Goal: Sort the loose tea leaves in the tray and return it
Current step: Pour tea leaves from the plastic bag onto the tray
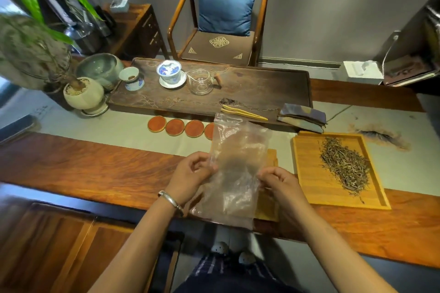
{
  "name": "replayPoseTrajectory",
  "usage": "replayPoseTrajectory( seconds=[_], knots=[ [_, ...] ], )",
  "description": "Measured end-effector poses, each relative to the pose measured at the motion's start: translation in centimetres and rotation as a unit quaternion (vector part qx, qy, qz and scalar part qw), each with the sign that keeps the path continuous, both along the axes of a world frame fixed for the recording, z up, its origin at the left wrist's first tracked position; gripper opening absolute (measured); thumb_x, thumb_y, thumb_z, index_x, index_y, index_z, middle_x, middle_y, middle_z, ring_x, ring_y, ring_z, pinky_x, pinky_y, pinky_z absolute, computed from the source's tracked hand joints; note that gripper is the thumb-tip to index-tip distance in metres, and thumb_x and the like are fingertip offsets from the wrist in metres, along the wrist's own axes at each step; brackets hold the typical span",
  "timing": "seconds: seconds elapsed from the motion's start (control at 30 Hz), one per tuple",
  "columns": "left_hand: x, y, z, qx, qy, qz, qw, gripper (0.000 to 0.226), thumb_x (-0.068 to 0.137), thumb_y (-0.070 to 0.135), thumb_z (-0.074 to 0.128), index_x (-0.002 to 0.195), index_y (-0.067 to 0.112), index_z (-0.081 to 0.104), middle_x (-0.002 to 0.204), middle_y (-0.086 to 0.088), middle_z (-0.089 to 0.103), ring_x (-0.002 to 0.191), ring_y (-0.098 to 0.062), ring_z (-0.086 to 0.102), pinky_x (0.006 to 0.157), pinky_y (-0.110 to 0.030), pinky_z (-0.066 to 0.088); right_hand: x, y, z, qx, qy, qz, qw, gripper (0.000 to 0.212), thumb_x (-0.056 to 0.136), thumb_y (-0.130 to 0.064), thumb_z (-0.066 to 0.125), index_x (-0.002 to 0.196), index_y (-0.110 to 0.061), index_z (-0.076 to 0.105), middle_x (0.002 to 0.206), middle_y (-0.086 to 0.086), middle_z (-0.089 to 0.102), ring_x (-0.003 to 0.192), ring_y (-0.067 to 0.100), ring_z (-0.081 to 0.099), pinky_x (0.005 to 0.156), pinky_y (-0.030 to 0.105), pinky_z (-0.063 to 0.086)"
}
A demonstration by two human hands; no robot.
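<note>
Both hands [190,173] [278,182] pinch clear unlabelled bag [235,162].

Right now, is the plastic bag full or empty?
Looks empty: the plastic bag is see-through with no leaves visible inside; the tea leaves lie piled in the bamboo tray. Both hands pinch the bag's sides.

Clear, colourless plastic bag [235,169], slightly cloudy. Pale yellow bamboo tray [309,173] carrying grey-brown and olive tea leaves [345,164]. Round coasters [175,127], rust-orange with gold rims. Dark brown tea tray [262,88] with faint carved line patterns. White lidded gaiwan [169,71] painted in blue with touches of pink. Blue cushion [225,13] on a brown seat pad [216,46] embroidered with a gold knot motif. Reddish-brown grained table [83,169]; pale grey-green runner [119,131]. Silver bangle [170,201].
</note>
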State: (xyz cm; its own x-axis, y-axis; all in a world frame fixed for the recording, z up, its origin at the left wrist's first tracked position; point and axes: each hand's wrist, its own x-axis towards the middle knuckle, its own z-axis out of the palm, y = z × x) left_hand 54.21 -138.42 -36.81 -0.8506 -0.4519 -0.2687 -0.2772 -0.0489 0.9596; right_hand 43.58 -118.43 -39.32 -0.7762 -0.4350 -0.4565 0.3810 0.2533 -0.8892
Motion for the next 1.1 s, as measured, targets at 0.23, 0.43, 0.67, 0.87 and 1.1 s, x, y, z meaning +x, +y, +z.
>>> replayPoseTrajectory(
  seconds=[0.23, 0.43, 0.67, 0.87, 1.1],
  knots=[
    [0.9, -3.3, -0.6, -0.040, -0.005, 0.084, 0.996, 0.010, 0.089, 0.004, 0.057, 0.092, 0.007, 0.066, 0.086, -0.001, 0.067, 0.065, -0.014, 0.055, 0.058, -0.023, 0.045, -1.2, -4.6, 1.4, -0.049, -0.032, 0.069, 0.996, 0.002, 0.090, -0.012, 0.059, 0.088, -0.012, 0.060, 0.097, 0.005, 0.071, 0.089, 0.018, 0.069, 0.076, 0.027, 0.057],
    [-0.5, -8.8, -1.9, -0.078, -0.034, 0.125, 0.988, 0.015, 0.090, 0.010, 0.054, 0.091, 0.021, 0.064, 0.088, 0.003, 0.067, 0.070, -0.008, 0.060, 0.063, -0.019, 0.047, -2.7, -10.7, 1.7, -0.031, 0.026, 0.085, 0.996, 0.009, 0.088, -0.016, 0.064, 0.090, -0.008, 0.062, 0.072, -0.006, 0.070, 0.065, 0.004, 0.067, 0.054, 0.015, 0.050],
    [-3.7, -19.9, -3.6, -0.093, -0.054, 0.132, 0.985, 0.010, 0.088, 0.010, 0.060, 0.084, 0.019, 0.062, 0.073, 0.001, 0.062, 0.055, -0.001, 0.051, 0.055, -0.016, 0.040, -5.3, -21.1, -0.1, 0.027, 0.020, 0.054, 0.998, 0.013, 0.082, -0.012, 0.068, 0.094, -0.016, 0.063, 0.094, 0.009, 0.069, 0.084, 0.024, 0.067, 0.073, 0.037, 0.058],
    [-5.5, -28.1, -7.2, -0.148, -0.102, 0.113, 0.977, 0.020, 0.085, 0.005, 0.063, 0.079, 0.023, 0.063, 0.076, 0.000, 0.062, 0.069, -0.013, 0.055, 0.068, -0.023, 0.046, -5.8, -29.3, -3.5, 0.095, 0.041, 0.081, 0.991, 0.012, 0.086, -0.004, 0.054, 0.086, 0.001, 0.065, 0.066, 0.005, 0.063, 0.060, 0.011, 0.058, 0.060, 0.026, 0.049],
    [-8.4, -32.9, -12.4, -0.214, -0.227, 0.097, 0.945, 0.010, 0.080, 0.015, 0.062, 0.075, 0.024, 0.063, 0.069, 0.009, 0.062, 0.064, -0.013, 0.056, 0.053, -0.021, 0.040, -8.3, -34.8, -8.2, 0.211, 0.104, 0.092, 0.967, 0.014, 0.082, -0.010, 0.056, 0.077, -0.002, 0.066, 0.076, 0.015, 0.070, 0.076, 0.031, 0.064, 0.072, 0.037, 0.052]
  ],
)
